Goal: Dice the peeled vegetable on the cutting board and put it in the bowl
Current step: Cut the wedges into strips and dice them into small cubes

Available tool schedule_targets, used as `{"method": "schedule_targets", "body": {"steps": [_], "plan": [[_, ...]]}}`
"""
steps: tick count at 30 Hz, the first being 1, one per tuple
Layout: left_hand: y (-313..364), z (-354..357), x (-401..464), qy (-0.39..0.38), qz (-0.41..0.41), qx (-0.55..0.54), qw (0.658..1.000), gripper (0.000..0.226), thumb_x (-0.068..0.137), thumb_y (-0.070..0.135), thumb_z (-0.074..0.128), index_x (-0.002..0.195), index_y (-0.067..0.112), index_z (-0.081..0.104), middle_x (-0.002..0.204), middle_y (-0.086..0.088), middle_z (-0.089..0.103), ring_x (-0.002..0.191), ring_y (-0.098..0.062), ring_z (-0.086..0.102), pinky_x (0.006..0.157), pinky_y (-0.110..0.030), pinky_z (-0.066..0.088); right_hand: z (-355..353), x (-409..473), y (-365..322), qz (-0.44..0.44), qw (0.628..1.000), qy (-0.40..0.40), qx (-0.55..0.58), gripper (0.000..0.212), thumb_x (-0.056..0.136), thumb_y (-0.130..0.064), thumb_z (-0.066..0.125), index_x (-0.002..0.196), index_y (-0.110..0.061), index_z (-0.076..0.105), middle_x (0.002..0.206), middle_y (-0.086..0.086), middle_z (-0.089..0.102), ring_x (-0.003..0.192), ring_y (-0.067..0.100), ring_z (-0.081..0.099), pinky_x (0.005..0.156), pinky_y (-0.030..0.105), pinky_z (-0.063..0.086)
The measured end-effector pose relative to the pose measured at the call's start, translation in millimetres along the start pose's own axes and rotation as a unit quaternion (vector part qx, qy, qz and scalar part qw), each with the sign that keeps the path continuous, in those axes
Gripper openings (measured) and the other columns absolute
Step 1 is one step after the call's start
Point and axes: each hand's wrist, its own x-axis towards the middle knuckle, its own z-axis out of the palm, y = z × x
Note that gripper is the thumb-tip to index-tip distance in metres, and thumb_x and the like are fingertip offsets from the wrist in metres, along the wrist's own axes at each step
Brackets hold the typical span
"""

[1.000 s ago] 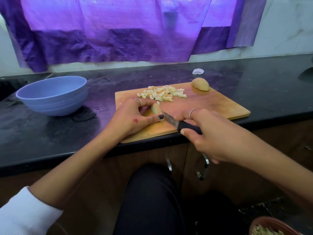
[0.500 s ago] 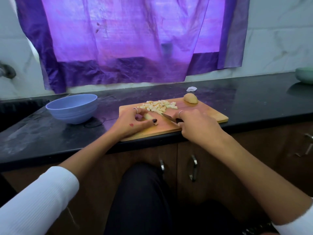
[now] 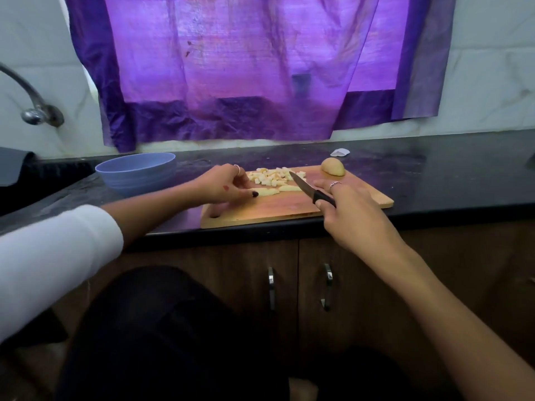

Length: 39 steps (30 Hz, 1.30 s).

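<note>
the knife [image 3: 307, 189] is now lifting clear of the potato: its blade is angling up over the board [image 3: 289, 208] instead of pressing down between the hands as it was half a second ago. the right hand [image 3: 351, 218] is wrapping its fingers round the black handle, index finger stretched forward beside it. the left hand [image 3: 224, 185] is lying low on the board, fingers curled over the near end of the slices [image 3: 275, 190], thumb tip touching them; whether it is pinching them or only steadying them i cannot tell.

what was a single chunk under the left fingers a second ago is now lying as long flat strips, side by side, just in front of the dice [image 3: 275, 176]. that reads as the lengthwise cuts being done on this piece, so the next cuts are probably going crosswise to turn the strips into cubes.

the diced pile is sitting at the far edge of the board, and an uncut half [image 3: 333, 167] is waiting at the far right corner. the bowl [image 3: 136, 175] is standing on the counter left of the board, apart from it, and nothing is showing inside it from here. so the dicing looks partly done and the transfer not yet begun.

compared with the earlier frames the camera is also sitting further back and higher, taking in a tap [image 3: 34, 108] at the left.
</note>
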Motion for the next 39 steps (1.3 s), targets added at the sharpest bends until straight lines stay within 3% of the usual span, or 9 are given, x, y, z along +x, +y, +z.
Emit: {"method": "schedule_targets", "body": {"steps": [5,10,15,17,19,22,26,28,39], "plan": [[9.6,-5.1,14.8,-0.047,0.02,0.055,0.997,0.018,0.088,0.03,0.065,0.105,0.025,0.062,0.08,0.013,0.062,0.075,-0.009,0.058,0.069,-0.023,0.042,14.2,15.9,0.1,-0.024,0.999,-0.009,0.034,0.033,0.098,-0.028,0.048,0.129,-0.02,0.052,0.09,0.0,0.054,0.075,0.014,0.051,0.063,0.029,0.042],[6.4,-4.4,12.7,-0.005,0.013,0.035,0.999,0.015,0.085,0.022,0.066,0.099,0.022,0.069,0.073,0.01,0.065,0.066,0.0,0.058,0.057,-0.008,0.039,20.2,33.5,10.3,-0.042,0.999,-0.011,0.03,0.03,0.098,-0.032,0.046,0.124,-0.019,0.054,0.074,-0.011,0.045,0.068,0.007,0.044,0.05,0.017,0.028],[-5.2,6.9,-1.3,0.046,0.001,-0.012,0.999,0.013,0.084,0.032,0.067,0.097,0.031,0.07,0.074,0.01,0.064,0.07,-0.004,0.059,0.064,-0.02,0.047,21.4,43.3,0.8,-0.092,0.994,-0.065,0.01,0.025,0.097,-0.036,0.045,0.12,-0.034,0.055,0.065,-0.013,0.042,0.058,0.004,0.042,0.046,0.02,0.027],[-8.9,9.8,-1.2,0.059,0.024,-0.026,0.998,0.013,0.085,0.031,0.066,0.097,0.036,0.066,0.073,0.009,0.061,0.07,-0.005,0.056,0.065,-0.018,0.044,21.8,47.6,-0.7,-0.1,0.992,-0.079,-0.002,0.011,0.096,-0.035,0.048,0.091,-0.039,0.057,0.056,-0.012,0.041,0.053,0.006,0.041,0.046,0.021,0.024],[-13.7,11.0,0.9,0.064,0.049,-0.045,0.996,0.013,0.085,0.029,0.065,0.095,0.037,0.067,0.068,0.008,0.06,0.071,-0.007,0.054,0.063,-0.016,0.042,22.0,52.0,-0.8,-0.098,0.992,-0.073,-0.026,0.031,0.094,-0.034,0.051,0.064,-0.038,0.042,0.048,-0.012,0.037,0.05,0.007,0.039,0.046,0.021,0.02],[-22.4,16.5,3.6,0.087,0.062,-0.054,0.993,0.01,0.083,0.037,0.063,0.09,0.04,0.069,0.068,0.012,0.06,0.07,-0.007,0.055,0.059,-0.017,0.043,22.8,55.6,-1.6,-0.087,0.991,-0.099,-0.039,0.011,0.092,-0.038,0.048,0.091,-0.037,0.059,0.048,-0.009,0.044,0.051,0.01,0.044,0.046,0.021,0.021],[-26.5,25.1,3.5,0.127,0.072,-0.053,0.988,0.014,0.082,0.042,0.061,0.09,0.037,0.071,0.071,0.014,0.059,0.068,-0.004,0.054,0.061,-0.028,0.048,24.0,58.7,-8.3,-0.091,0.987,-0.118,-0.053,0.032,0.089,-0.046,0.04,0.119,-0.046,0.054,0.058,-0.011,0.052,0.057,0.009,0.047,0.049,0.022,0.029],[-24.7,26.5,3.4,0.127,0.086,-0.066,0.986,0.008,0.081,0.036,0.064,0.085,0.035,0.071,0.068,0.014,0.057,0.067,-0.003,0.053,0.06,-0.019,0.044,23.5,61.3,-13.1,-0.102,0.986,-0.123,-0.055,0.04,0.088,-0.047,0.037,0.127,-0.05,0.046,0.073,-0.013,0.06,0.065,0.009,0.051,0.058,0.027,0.043],[-18.5,29.6,1.5,0.16,0.102,-0.082,0.978,0.05,0.081,0.021,0.07,0.054,0.046,0.036,0.058,0.017,0.044,0.065,0.008,0.047,0.059,-0.007,0.035,23.2,69.2,-18.9,-0.112,0.976,-0.147,-0.119,0.042,0.09,-0.05,0.033,0.132,-0.053,0.035,0.095,-0.012,0.064,0.076,0.017,0.053,0.076,0.037,0.049]]}}
